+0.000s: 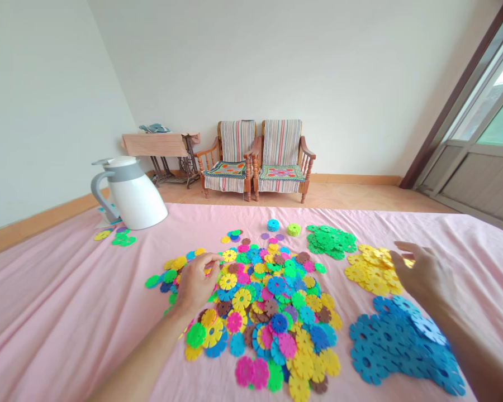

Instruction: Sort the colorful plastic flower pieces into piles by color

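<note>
Snowflake-shaped plastic discs in many colours form a large mixed pile [268, 318] on a pink sheet [67, 296]. My left hand [196, 282] rests at the pile's left side, its fingertips among the discs. Whether it pinches a disc, I cannot tell. My right hand [421, 273] hangs with spread fingers at the edge of a sorted yellow pile [373, 271]. Below that hand lies a blue pile [398, 346], and a green pile [329, 241] sits farther back.
A white-and-grey jug [132, 192] lies tilted on the sheet at the far left, beside a few loose discs [119, 238]. Two small disc stacks [273, 225] stand behind the pile. Beyond the sheet's edge are a wooden floor, two striped armchairs [260, 159], a sewing table [163, 151] and a glazed door [478, 128].
</note>
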Tool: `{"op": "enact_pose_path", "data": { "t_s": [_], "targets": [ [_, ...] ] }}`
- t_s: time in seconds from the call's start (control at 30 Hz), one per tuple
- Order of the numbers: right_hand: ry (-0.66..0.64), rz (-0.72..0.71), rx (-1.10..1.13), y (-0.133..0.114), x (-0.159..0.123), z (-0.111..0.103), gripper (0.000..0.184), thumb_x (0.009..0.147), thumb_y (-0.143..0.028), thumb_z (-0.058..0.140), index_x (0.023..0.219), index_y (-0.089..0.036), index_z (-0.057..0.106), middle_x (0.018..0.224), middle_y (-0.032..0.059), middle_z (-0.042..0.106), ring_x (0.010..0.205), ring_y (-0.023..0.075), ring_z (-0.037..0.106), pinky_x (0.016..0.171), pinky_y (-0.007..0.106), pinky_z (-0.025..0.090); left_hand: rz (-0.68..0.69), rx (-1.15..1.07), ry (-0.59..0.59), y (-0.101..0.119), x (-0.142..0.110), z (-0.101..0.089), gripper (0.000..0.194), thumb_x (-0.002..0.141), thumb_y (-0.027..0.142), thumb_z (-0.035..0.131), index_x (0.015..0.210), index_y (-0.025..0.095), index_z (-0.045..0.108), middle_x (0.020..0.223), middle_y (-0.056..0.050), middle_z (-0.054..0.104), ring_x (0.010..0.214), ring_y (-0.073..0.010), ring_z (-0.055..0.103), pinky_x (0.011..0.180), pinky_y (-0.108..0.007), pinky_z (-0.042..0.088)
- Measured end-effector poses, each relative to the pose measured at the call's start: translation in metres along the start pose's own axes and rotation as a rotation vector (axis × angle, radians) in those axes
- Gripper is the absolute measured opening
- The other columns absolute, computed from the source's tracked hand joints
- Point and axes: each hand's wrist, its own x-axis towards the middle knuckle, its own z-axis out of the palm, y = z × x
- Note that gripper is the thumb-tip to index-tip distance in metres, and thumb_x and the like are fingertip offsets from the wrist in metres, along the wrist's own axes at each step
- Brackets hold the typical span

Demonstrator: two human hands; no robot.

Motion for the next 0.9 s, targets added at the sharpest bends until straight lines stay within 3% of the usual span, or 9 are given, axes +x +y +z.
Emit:
{"op": "enact_pose_path", "data": {
  "t_s": [0.23,0.4,0.53,0.7,0.9],
  "targets": [
    [-0.129,-0.205,0.246,-0.052,-0.024,0.006,0.031,0.082,-0.039,0.044,0.092,-0.02,0.065,0.086,0.0076,0.069,0.073,0.021,0.067,0.069,0.033,0.049,0.121,0.168,-0.168,-0.003,0.009,0.006,0.04,0.078,0.011,0.046,0.112,0.015,0.065,0.114,-0.009,0.068,0.107,-0.0227,0.06,0.097,-0.038,0.045],
    [-0.19,-0.329,0.307,-0.066,-0.038,0.009,0.027,0.084,-0.035,0.044,0.089,-0.019,0.065,0.085,0.0063,0.07,0.071,0.0191,0.066,0.068,0.031,0.049,0.149,0.206,-0.264,0.0,0.026,0.011,0.047,0.072,0.007,0.054,0.115,0.022,0.066,0.12,-0.005,0.066,0.111,-0.0234,0.059,0.101,-0.036,0.042],
    [-0.218,-0.372,0.336,-0.074,-0.044,0.007,0.025,0.086,-0.033,0.043,0.086,-0.02,0.065,0.083,0.0052,0.069,0.071,0.0183,0.066,0.066,0.03,0.049,0.156,0.23,-0.347,0.002,0.037,0.011,0.037,0.07,0.008,0.058,0.1,0.025,0.072,0.109,-0.004,0.071,0.104,-0.025,0.064,0.094,-0.035,0.046],
    [-0.257,-0.406,0.364,-0.085,-0.049,0.003,0.027,0.087,-0.033,0.042,0.086,-0.019,0.065,0.081,0.0051,0.068,0.07,0.0183,0.066,0.065,0.03,0.049,0.167,0.238,-0.349,0.008,0.036,0.01,0.028,0.076,0.012,0.055,0.094,0.024,0.072,0.105,-0.004,0.072,0.103,-0.0232,0.063,0.093,-0.033,0.044],
    [-0.293,-0.469,0.419,-0.098,-0.063,0.0,0.024,0.088,-0.027,0.043,0.094,-0.019,0.064,0.086,0.0056,0.066,0.076,0.0187,0.065,0.069,0.031,0.049,0.159,0.231,-0.299,0.019,0.027,0.009,0.027,0.086,0.016,0.043,0.069,0.02,0.065,0.072,-0.005,0.068,0.073,-0.0207,0.062,0.074,-0.031,0.046]
  ]
}}
